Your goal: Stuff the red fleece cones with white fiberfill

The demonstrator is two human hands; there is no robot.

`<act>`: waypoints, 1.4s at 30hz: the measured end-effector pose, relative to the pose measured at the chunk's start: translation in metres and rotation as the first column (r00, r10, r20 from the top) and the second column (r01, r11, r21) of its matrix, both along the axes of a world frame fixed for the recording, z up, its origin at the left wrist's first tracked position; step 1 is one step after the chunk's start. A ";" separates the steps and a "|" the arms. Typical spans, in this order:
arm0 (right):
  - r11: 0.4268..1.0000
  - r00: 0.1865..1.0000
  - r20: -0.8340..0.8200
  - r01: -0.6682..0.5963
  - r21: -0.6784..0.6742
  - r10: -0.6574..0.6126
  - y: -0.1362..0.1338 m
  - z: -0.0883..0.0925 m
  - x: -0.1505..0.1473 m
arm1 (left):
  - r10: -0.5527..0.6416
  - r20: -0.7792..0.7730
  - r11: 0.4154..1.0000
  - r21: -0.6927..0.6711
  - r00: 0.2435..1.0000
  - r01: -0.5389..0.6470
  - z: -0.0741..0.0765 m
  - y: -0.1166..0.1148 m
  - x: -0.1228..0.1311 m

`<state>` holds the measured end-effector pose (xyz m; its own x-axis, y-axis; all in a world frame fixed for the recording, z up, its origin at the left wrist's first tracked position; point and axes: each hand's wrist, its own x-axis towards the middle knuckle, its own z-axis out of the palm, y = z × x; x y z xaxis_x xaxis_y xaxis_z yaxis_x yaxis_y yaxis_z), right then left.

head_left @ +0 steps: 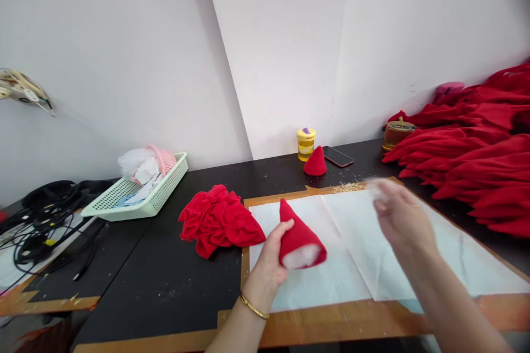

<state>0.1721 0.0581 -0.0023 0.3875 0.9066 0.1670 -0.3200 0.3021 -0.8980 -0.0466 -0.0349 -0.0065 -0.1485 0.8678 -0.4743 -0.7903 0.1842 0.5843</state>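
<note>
My left hand (271,256) is closed around a red felt cone (298,236) with white stuffing showing in its open wide end. The cone is held over white paper sheets (356,242) on the table. My right hand (399,215) hovers to the right of the cone, blurred by motion, fingers loosely curled around what looks like a wisp of white stuffing. A heap of crumpled red felt pieces (219,220) lies just left of the paper.
A second red cone (315,162) stands by a yellow jar (306,143) and a phone (338,156) at the back. Stacked red felt (476,160) fills the right side. A green basket (141,193) and tangled black cables (45,215) sit on the left.
</note>
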 end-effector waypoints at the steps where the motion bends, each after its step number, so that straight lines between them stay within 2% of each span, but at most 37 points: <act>1: 0.999 0.998 -0.035 0.043 0.013 -0.043 -0.002 0.001 0.007 | 0.014 0.011 1.000 0.004 1.000 -0.014 0.001 0.003 -0.003; 3: 1.000 1.000 -0.024 -0.003 -0.012 0.003 -0.018 0.000 0.009 | 0.075 0.056 0.997 0.006 0.996 -0.075 0.005 0.008 -0.008; 6: 0.962 0.961 0.096 -0.247 -0.112 0.258 -0.062 -0.005 -0.018 | 0.259 0.106 0.965 0.014 0.960 -0.262 0.013 0.013 -0.008; 8: 0.938 0.931 0.119 -0.340 -0.062 0.345 -0.088 -0.008 -0.047 | 0.313 0.104 0.948 0.023 0.944 -0.316 0.016 0.011 -0.003; 10: 0.925 0.912 0.174 -0.379 0.009 0.372 -0.099 -0.011 -0.076 | 0.295 0.107 0.951 0.067 0.949 -0.303 0.016 0.007 0.005; 11: 0.929 0.907 0.239 -0.368 0.047 0.347 -0.099 -0.014 -0.087 | 0.275 0.110 0.954 0.093 0.955 -0.285 0.014 0.004 0.009; 13: 0.950 0.886 0.421 -0.277 0.145 0.194 -0.093 -0.019 -0.103 | 0.239 0.125 0.957 0.137 0.963 -0.256 0.010 -0.002 0.016; 16: 0.950 0.780 0.622 -0.142 0.279 -0.066 -0.083 -0.029 -0.113 | 0.272 0.147 0.940 0.170 0.951 -0.295 0.004 -0.008 0.021; 17: 0.948 0.750 0.655 -0.140 0.285 -0.086 -0.083 -0.031 -0.113 | 0.303 0.148 0.928 0.176 0.941 -0.327 0.002 -0.009 0.022; 19: 0.953 0.720 0.694 -0.204 0.224 -0.010 -0.090 -0.032 -0.111 | 0.338 0.136 0.912 0.195 0.931 -0.360 0.000 -0.010 0.021; 21: 0.938 0.708 0.685 -0.330 0.108 0.170 -0.103 -0.027 -0.107 | 0.312 0.105 0.919 0.220 0.944 -0.328 -0.001 -0.012 0.019; 22: 0.913 0.707 0.650 -0.406 0.050 0.279 -0.110 -0.024 -0.105 | 0.284 0.076 0.927 0.234 0.956 -0.294 0.000 -0.013 0.018; 24: 0.826 0.696 0.527 -0.564 -0.020 0.488 -0.121 -0.015 -0.102 | 0.249 0.010 0.936 0.254 0.968 -0.244 0.002 -0.014 0.016; 26: 0.746 0.677 0.392 -0.666 -0.035 0.623 -0.126 -0.008 -0.102 | 0.245 -0.029 0.935 0.270 0.969 -0.228 0.004 -0.016 0.015; 28: 0.739 0.695 0.294 -0.672 -0.059 0.656 -0.125 -0.007 -0.106 | 0.223 -0.032 0.937 0.284 0.974 -0.206 0.004 -0.018 0.015; 31: 0.792 0.776 0.158 -0.605 -0.085 0.610 -0.119 -0.011 -0.116 | 0.220 -0.045 0.931 0.307 0.974 -0.196 0.000 -0.020 0.015; 33: 0.792 0.787 0.088 -0.607 -0.058 0.610 -0.119 -0.016 -0.121 | 0.242 -0.060 0.918 0.338 0.968 -0.208 -0.003 -0.022 0.014; 36: 0.728 0.726 0.053 -0.685 -0.033 0.686 -0.123 -0.022 -0.121 | 0.231 -0.040 0.926 0.314 0.972 -0.208 -0.004 -0.023 0.008; 39: 0.632 0.632 0.026 -0.774 -0.033 0.775 -0.125 -0.026 -0.113 | 0.213 0.049 0.957 0.193 0.976 -0.219 0.000 -0.022 -0.002; 40: 0.623 0.621 0.060 -0.781 -0.037 0.782 -0.124 -0.026 -0.109 | 0.215 0.083 0.960 0.166 0.973 -0.226 0.002 -0.022 -0.006; 42: 0.676 0.653 0.209 -0.734 -0.066 0.728 -0.121 -0.027 -0.099 | 0.241 0.141 0.954 0.147 0.960 -0.261 0.004 -0.022 -0.012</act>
